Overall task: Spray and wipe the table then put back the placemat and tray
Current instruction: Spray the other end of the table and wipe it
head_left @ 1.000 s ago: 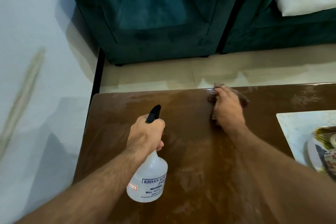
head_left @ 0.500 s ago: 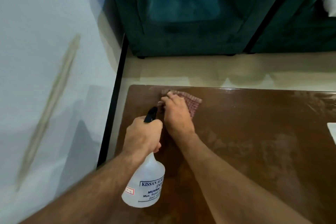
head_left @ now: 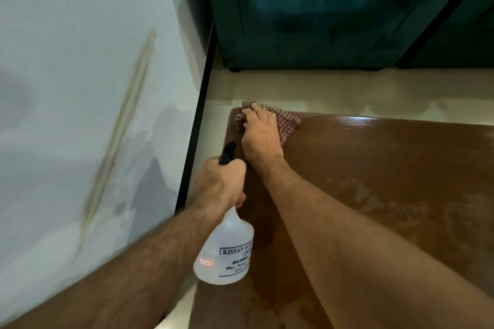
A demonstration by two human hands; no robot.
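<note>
Pressing a red-and-white checked cloth [head_left: 287, 123] flat on the far left corner of the brown tabletop [head_left: 387, 168], the right hand [head_left: 260, 136] lies palm down on it, fingers [head_left: 252, 111] stretched out over the fabric and reaching the tabletop's far edge; cloth corners stick out past the hand on the right and at the far edge. Left hand [head_left: 219, 184] grips the neck of a clear plastic spray bottle [head_left: 227, 254], fingers clenched round it, black trigger nozzle [head_left: 227, 152] poking up above the knuckles. Bottle hangs over the tabletop's left edge, body tilted down toward the camera, printed label facing up. Wet smears and streaks show across the tabletop, right of the forearm. Dark green sofa [head_left: 307, 13] stands beyond the far edge, pale floor [head_left: 347, 91] between. White wall [head_left: 80, 88] to the left, with a long tan streak on it.
</note>
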